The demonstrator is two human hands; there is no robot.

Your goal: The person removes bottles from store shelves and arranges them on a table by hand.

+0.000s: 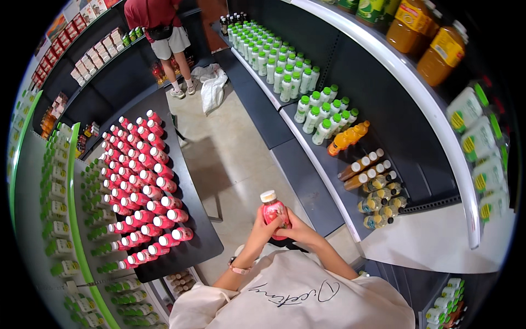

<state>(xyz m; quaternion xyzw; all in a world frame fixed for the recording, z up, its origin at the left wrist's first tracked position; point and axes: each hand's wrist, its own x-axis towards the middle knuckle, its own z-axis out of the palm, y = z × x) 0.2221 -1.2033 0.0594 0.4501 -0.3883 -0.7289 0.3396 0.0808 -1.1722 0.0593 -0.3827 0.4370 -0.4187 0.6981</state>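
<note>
A pink bottle with a white cap is held upright in front of my body. My left hand wraps round its left side. From the right, my right hand closes on the same bottle, with the thumb lying across its front. Both hands grip it below the cap, and their fingers behind it are hidden. To the left, rows of similar pink bottles with white caps stand on a dark table.
A dark shelf on the right carries white bottles with green caps, orange bottles and brown ones. Green-edged shelves stand at the left. Another person stands at the far end near a white sack.
</note>
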